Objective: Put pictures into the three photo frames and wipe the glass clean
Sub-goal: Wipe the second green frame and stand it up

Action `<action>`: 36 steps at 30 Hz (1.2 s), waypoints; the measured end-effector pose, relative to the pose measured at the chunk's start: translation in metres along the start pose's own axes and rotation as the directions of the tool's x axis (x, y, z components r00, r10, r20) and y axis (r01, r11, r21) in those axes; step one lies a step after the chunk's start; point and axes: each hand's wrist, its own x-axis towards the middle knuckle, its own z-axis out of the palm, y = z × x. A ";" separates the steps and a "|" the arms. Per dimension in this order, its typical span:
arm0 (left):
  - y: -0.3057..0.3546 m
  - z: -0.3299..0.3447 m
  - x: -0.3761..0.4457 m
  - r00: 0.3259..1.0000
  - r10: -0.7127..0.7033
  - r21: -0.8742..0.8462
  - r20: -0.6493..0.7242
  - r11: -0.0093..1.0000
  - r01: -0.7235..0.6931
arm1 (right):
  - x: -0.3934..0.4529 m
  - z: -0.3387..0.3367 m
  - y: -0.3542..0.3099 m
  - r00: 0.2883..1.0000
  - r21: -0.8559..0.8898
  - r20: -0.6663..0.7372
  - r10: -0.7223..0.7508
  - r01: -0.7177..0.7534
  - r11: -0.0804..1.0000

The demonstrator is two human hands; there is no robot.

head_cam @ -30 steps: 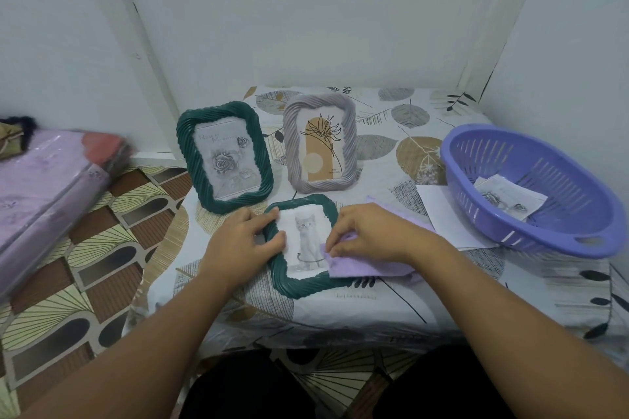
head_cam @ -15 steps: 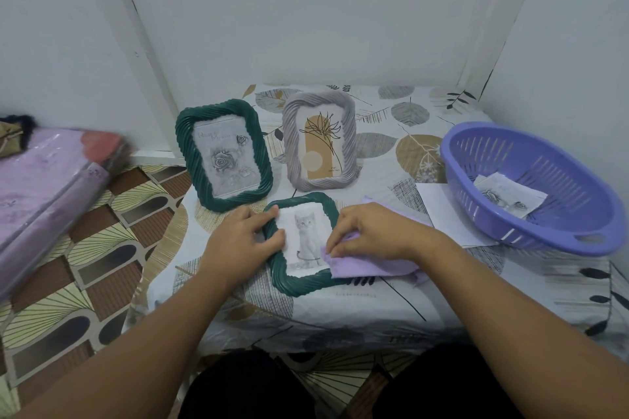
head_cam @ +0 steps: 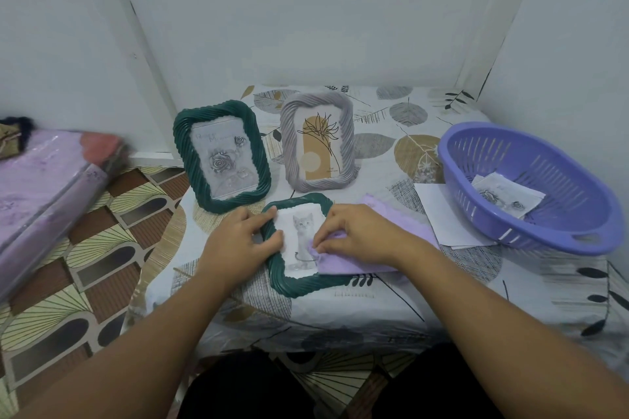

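Two hands work the kitten frame lying flat on my worktop: my left hand steadies its left edge, fingers relaxed; my right hand pinches the lilac cloth against the glass.

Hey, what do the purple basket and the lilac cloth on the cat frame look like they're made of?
The purple slotted basket looks like moulded plastic: smooth, slightly glossy, with regular slits and a handle hole. The lilac cloth under the right hand seems a soft, matte fabric, possibly microfibre; it bunches at the fingertips.
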 end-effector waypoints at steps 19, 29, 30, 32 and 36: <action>-0.001 0.001 0.001 1.000 0.008 0.014 -0.015 1.000 -0.008 | 0.004 0.005 -0.004 1.000 0.032 0.000 -0.010 0.010 0.999; 0.001 0.000 -0.001 1.000 0.018 -0.005 -0.021 1.000 -0.019 | 0.007 0.007 -0.005 0.999 0.014 -0.034 -0.008 0.008 1.000; 0.000 0.000 0.000 1.000 0.019 -0.006 -0.021 1.000 -0.019 | 0.005 0.003 -0.004 1.000 0.030 0.023 -0.015 0.014 0.999; 0.000 0.000 -0.001 1.000 0.021 -0.003 -0.018 1.000 -0.021 | 0.001 -0.007 -0.002 0.991 0.026 0.136 -0.009 0.006 1.000; 0.000 0.000 0.000 1.000 0.020 0.009 -0.021 1.000 -0.020 | 0.007 0.000 -0.002 1.000 -0.023 -0.016 0.019 -0.019 1.000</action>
